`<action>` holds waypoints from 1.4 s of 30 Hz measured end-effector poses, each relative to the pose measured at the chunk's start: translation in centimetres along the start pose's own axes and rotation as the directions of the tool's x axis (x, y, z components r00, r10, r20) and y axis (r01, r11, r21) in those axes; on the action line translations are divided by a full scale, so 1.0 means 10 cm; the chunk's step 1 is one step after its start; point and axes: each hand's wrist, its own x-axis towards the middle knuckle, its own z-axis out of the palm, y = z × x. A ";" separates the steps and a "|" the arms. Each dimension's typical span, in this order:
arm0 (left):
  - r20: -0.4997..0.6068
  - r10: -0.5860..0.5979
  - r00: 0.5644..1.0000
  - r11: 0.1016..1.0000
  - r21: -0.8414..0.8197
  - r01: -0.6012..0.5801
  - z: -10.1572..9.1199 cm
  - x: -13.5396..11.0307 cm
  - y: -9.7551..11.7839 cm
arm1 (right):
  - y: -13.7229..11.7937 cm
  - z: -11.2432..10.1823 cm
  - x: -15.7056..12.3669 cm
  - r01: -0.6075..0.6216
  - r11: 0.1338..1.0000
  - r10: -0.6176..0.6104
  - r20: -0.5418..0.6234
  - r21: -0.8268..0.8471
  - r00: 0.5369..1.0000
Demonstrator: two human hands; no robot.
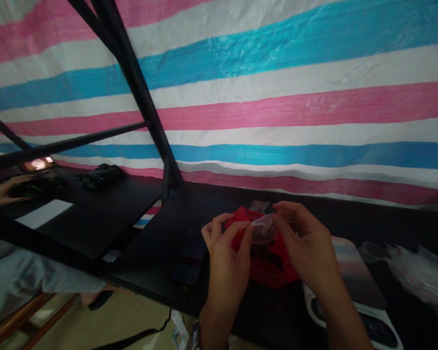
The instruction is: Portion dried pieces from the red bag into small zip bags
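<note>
Between my two hands is a small clear plastic bag, pinched at its left side by my left hand and at its right side by my right hand. What the bag contains, if anything, is too blurred to tell. Just beneath it lies an open red plastic bag with dark contents I cannot make out. Behind the red bag a small flat clear packet rests on the table. To the right of my right hand, and partly hidden by my forearm, is a white digital scale with a metal plate.
A pile of clear plastic bags lies at the right, beside a clear round cup. A dark phone-like slab is left of my hands. Another person's hand handles a dark object at the far left, near a white sheet.
</note>
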 end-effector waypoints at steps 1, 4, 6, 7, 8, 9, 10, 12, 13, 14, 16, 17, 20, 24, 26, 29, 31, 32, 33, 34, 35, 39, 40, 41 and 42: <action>0.016 0.000 1.000 1.000 0.019 -0.001 0.00 0.00 -0.01 | 0.02 0.02 0.00 -0.005 1.000 0.004 0.019 0.010 1.000; 0.057 -0.006 0.998 0.995 0.101 0.000 0.02 0.01 -0.07 | 0.08 0.09 0.01 0.000 1.000 -0.001 0.009 0.029 1.000; 0.067 -0.013 0.998 0.990 0.138 0.004 0.02 0.01 -0.11 | 0.12 0.12 0.01 0.005 0.999 -0.005 -0.006 0.041 1.000; 0.067 -0.016 0.998 0.990 0.140 0.006 0.02 0.02 -0.11 | 0.13 0.13 0.00 -0.001 0.999 0.001 0.001 0.049 1.000; 0.059 -0.021 0.998 0.991 0.132 0.013 0.02 0.02 -0.12 | 0.14 0.12 0.00 -0.009 0.998 0.008 0.020 0.057 1.000; 0.042 -0.031 0.999 0.993 0.116 0.026 0.02 0.02 -0.11 | 0.15 0.11 0.00 -0.015 0.998 0.013 0.045 0.058 0.999; 0.020 -0.044 0.999 0.995 0.094 0.042 0.02 0.02 -0.11 | 0.16 0.10 -0.01 -0.016 0.999 0.012 0.069 0.050 0.998; -0.021 -0.073 0.997 0.996 0.042 0.074 0.01 0.03 -0.09 | 0.19 0.06 -0.01 -0.013 1.000 0.012 0.111 0.007 0.994; -0.034 -0.086 0.996 0.996 0.015 0.087 0.01 0.04 -0.08 | 0.21 0.05 -0.01 -0.019 1.000 0.022 0.129 -0.021 0.991; -0.040 -0.096 0.995 0.995 -0.012 0.096 0.01 0.04 -0.08 | 0.23 0.04 -0.01 -0.032 0.998 0.039 0.150 -0.047 0.988; -0.033 -0.116 0.993 0.991 -0.067 0.113 0.03 0.05 -0.07 | 0.27 0.03 0.00 -0.061 0.994 0.079 0.204 -0.092 0.976; -0.022 -0.126 0.992 0.988 -0.094 0.123 0.04 0.05 -0.07 | 0.28 0.03 0.00 -0.069 0.991 0.094 0.227 -0.116 0.969; 0.001 -0.151 0.989 0.975 -0.164 0.149 0.08 0.05 -0.08 | 0.31 0.02 0.01 -0.070 0.980 0.115 0.246 -0.184 0.962; -0.017 -0.177 0.984 0.963 -0.209 0.169 0.10 0.07 -0.10 | 0.31 -0.04 0.04 -0.061 0.974 0.113 0.238 -0.217 0.965; -0.013 -0.183 0.983 0.959 -0.221 0.176 0.10 0.07 -0.11 | 0.30 -0.09 0.05 -0.046 0.975 0.094 0.216 -0.215 0.972; -0.002 -0.180 0.984 0.960 -0.220 0.175 0.09 0.07 -0.12 | 0.29 -0.14 0.06 -0.016 0.975 0.053 0.162 -0.220 0.985; 0.002 -0.173 0.985 0.961 -0.217 0.170 0.09 0.06 -0.12 | 0.29 -0.15 0.05 -0.003 0.974 0.046 0.183 -0.228 0.982; 0.004 -0.169 0.986 0.961 -0.220 0.166 0.10 0.05 -0.12 | 0.30 -0.15 0.05 -0.003 0.974 0.052 0.207 -0.228 0.977; 0.006 -0.164 0.986 0.961 -0.227 0.161 0.10 0.05 -0.13 | 0.31 -0.14 0.04 -0.005 0.974 0.059 0.229 -0.228 0.972; 0.007 -0.158 0.987 0.958 -0.239 0.155 0.11 0.04 -0.13 | 0.32 -0.13 0.04 -0.002 0.972 0.062 0.248 -0.233 0.967; 0.006 -0.154 0.988 0.954 -0.258 0.150 0.12 0.04 -0.15 | 0.33 -0.13 0.03 0.008 0.969 0.058 0.259 -0.247 0.964; 0.007 -0.159 0.987 0.927 -0.343 0.151 0.16 0.03 -0.21 | 0.38 -0.12 0.04 0.084 0.944 0.017 0.302 -0.320 0.953; 0.008 -0.162 0.987 0.921 -0.358 0.155 0.17 0.03 -0.22 | 0.38 -0.13 0.04 0.096 0.938 0.010 0.302 -0.333 0.953; 0.009 -0.166 0.986 0.916 -0.368 0.157 0.18 0.04 -0.23 | 0.37 -0.13 0.05 0.103 0.934 0.003 0.295 -0.343 0.956; 0.007 -0.167 0.986 0.914 -0.375 0.158 0.18 0.04 -0.24 | 0.36 -0.14 0.06 0.109 0.929 -0.004 0.285 -0.353 0.958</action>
